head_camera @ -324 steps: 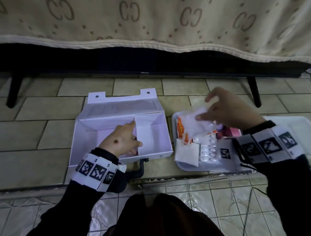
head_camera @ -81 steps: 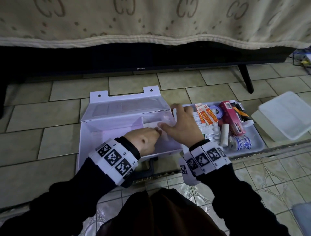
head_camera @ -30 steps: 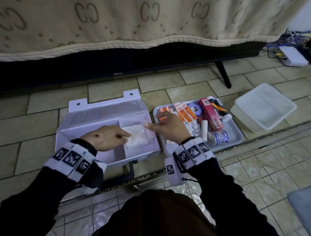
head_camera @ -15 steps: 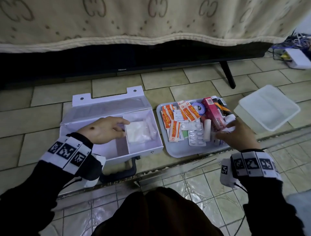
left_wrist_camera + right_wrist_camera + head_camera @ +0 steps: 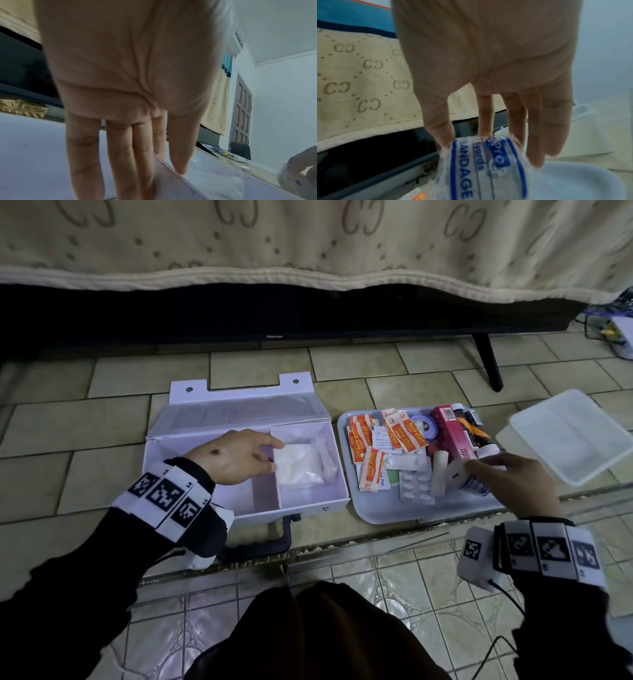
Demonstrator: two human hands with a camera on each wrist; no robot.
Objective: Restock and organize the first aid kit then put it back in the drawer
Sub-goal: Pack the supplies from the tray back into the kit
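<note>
The white first aid kit (image 5: 239, 501) lies open on the floor tiles. A clear bag of white cotton (image 5: 301, 470) (image 5: 214, 180) fills its right compartment. My left hand (image 5: 270, 457) (image 5: 163, 181) straddles the kit's divider (image 5: 276, 491) (image 5: 180, 189), thumb on the bag side and fingers on the other, pinching it. My right hand (image 5: 486, 470) (image 5: 488, 146) grips a wrapped bandage roll (image 5: 460, 477) (image 5: 479, 169) with its fingertips at the right of the grey tray (image 5: 383, 511) (image 5: 582, 182).
The tray also holds orange plaster packets (image 5: 404, 433), blister packs (image 5: 414, 484), a red box (image 5: 452, 436) and a tape roll (image 5: 424, 424). A clear plastic container (image 5: 565, 436) sits to the right. A TV leg (image 5: 489, 364) stands behind it.
My right hand left the kit, crossed to the tray's right side and took hold of the bandage roll. The left hand has stayed on the divider.
</note>
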